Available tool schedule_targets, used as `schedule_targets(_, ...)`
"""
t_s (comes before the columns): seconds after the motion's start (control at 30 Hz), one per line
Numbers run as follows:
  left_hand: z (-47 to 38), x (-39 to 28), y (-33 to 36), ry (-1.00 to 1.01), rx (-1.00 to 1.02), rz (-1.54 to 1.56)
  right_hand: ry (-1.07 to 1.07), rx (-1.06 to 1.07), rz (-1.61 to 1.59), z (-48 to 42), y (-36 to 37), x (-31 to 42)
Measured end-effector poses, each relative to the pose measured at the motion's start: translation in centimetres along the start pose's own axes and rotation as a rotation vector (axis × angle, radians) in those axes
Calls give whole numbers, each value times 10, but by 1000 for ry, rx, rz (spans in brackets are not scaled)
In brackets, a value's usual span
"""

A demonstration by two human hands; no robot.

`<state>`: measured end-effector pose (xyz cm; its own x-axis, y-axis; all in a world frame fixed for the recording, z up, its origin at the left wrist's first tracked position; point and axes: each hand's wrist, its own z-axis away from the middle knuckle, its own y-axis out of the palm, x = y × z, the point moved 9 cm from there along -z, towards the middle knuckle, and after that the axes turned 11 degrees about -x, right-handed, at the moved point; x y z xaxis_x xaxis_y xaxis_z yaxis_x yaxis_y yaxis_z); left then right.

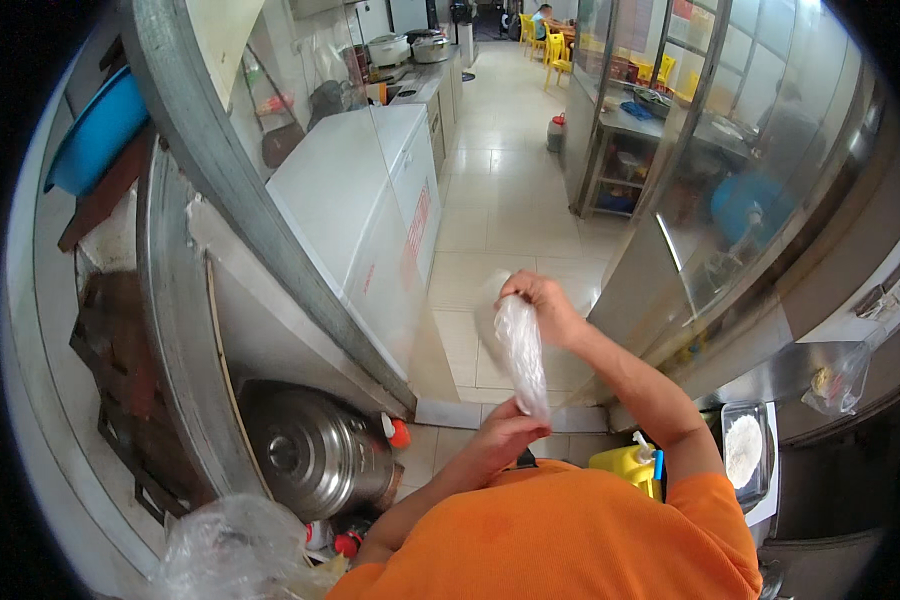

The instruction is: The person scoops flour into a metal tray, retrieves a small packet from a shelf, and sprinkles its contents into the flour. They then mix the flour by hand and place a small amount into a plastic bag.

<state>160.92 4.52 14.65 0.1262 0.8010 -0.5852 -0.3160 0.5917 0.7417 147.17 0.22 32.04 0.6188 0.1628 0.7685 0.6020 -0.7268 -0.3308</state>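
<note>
A bunched clear plastic bag (pixel 521 349) stretches lengthwise between my two hands, in front of my orange shirt. At its upper end, the fingers of my right hand (pixel 546 304) pinch the film. Lower down, close to my chest, my left hand (pixel 511 433) grips the other end. Some thin film flares out, blurred, to the left of my right fingers. Whether anything lies inside the bag, I cannot tell.
Ahead is a doorway with a raised sill (pixel 450 414). A white chest freezer (pixel 345 187) stands beyond it at left, a glass partition (pixel 720 187) at right. Near me are a steel pot (pixel 307 450), a yellow jug (pixel 622 469) and a tray of white powder (pixel 744 450).
</note>
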Motion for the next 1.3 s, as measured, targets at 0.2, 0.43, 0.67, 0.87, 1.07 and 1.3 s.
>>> schedule_targets(0.2,-100,-113,-58,323,31,199,372,383,-468,-6,38,-12)
schedule_targets(0.43,-87,-223,-9,906,-260,-1194,427,177,136,-30,4,-145)
schedule_targets(0.67,-152,-223,42,1011,-303,-1360,254,64,-160,-79,29,-226)
schedule_targets(0.87,-251,-296,-16,740,-513,-945,482,196,-622,-130,8,-289)
schedule_targets(1.07,-329,-343,11,869,-486,-1211,353,317,-69,-191,10,-352)
schedule_targets(1.3,-414,-415,19,1091,-374,-1612,1118,-384,-618,-244,21,-475)
